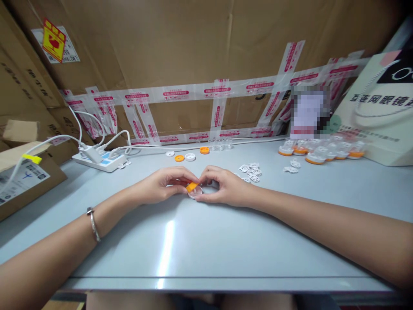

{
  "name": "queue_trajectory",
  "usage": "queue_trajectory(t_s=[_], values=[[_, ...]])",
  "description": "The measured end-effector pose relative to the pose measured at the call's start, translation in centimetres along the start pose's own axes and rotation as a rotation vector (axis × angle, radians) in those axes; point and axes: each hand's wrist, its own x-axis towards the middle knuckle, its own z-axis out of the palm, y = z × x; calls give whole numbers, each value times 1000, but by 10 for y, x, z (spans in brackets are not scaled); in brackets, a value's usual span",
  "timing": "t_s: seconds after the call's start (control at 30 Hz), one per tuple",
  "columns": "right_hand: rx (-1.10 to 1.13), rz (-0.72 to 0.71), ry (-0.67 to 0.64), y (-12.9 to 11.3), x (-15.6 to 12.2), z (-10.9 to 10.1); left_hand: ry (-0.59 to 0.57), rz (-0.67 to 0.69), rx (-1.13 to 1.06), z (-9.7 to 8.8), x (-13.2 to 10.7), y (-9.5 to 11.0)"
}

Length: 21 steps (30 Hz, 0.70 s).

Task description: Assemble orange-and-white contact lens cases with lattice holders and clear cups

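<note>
Both hands meet at the middle of the grey table. My left hand (167,184) pinches an orange plastic ring (192,186), which is tilted over a small clear round plastic piece (195,193). My right hand (221,186) curls its thumb and fingers around the right side of that clear piece, which rests at the tabletop. The fingertips partly hide both parts. Just beyond the hands lie several white cut-out plastic pieces (253,171). Farther back are an orange ring (179,158), a white ring (190,157) and another orange ring (204,150).
Several clear containers with orange bases (314,158) crowd the back right beside a paper bag (380,116). Small clear cups (220,144) stand at the back. A white power strip (100,161) with cables is at left, near an open cardboard box (32,172). A taped carton (180,51) walls the back.
</note>
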Motion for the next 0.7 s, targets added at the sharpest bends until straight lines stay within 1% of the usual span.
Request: queue_trajectory(t_s=[0.2,0.33,0.43,0.57,0.7], values=[[9,-31,4,0,0,0,16,25,204,2,-1,6],[16,4,-3,0,1,-1,27,41,314,3,-2,9],[20,14,-4,0,1,0,-1,79,419,4,-2,12],[37,-8,19,1,1,1,-24,113,465,6,-1,16],[25,-31,25,1,0,2,-35,105,480,6,0,17]])
